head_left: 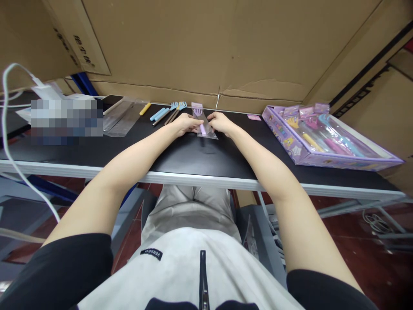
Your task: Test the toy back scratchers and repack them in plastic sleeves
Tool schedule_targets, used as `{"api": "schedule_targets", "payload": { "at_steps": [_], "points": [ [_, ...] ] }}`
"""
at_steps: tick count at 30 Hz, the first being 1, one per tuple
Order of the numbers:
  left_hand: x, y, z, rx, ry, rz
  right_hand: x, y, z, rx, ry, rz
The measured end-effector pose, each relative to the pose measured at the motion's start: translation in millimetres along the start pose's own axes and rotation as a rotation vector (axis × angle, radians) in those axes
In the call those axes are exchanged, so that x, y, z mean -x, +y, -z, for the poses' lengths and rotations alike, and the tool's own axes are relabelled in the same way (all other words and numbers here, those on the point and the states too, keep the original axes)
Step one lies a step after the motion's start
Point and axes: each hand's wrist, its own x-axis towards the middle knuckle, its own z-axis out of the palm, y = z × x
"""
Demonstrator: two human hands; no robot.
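A small clear plastic bag with a purple fork-shaped tool inside lies on the black table, its purple header card at the far end. My left hand rests on the bag's left side with fingers curled against it. Pressing on its right side is my right hand, fingers also bent. Both hands pinch the bag between them. Several loose blue and yellow fork tools lie just beyond my left hand.
A purple display box full of packaged tools sits at the right. Empty clear bags and a yellow piece lie at the left. A white cable hangs at far left. Cardboard walls stand behind the table.
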Motion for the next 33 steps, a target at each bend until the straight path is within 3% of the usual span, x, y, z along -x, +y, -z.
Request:
{"api": "schedule_targets", "payload": {
  "at_steps": [5, 12, 19, 24, 29, 33],
  "points": [
    [0, -1, -1, -0.122, -0.028, -0.009, 2, -1, 0, -0.052, -0.016, -0.028],
    [7, 3, -3, -0.106, -0.039, 0.013, 8, -8, -2, -0.032, -0.003, -0.036],
    [8, 5, -2, -0.008, -0.029, 0.002, 6, -4, -7, 0.305, 0.048, 0.126],
    [1, 3, -1, 0.106, -0.106, -0.049, 11, -14, -2, 0.440, 0.053, 0.121],
    [-1, 1, 4, 0.097, -0.214, -0.107, 21, -21, 33, 0.515, 0.122, 0.117],
    [0, 1, 12, -0.043, -0.203, -0.115, 50, -22, 98, 0.552, 0.142, 0.049]
  ]
}}
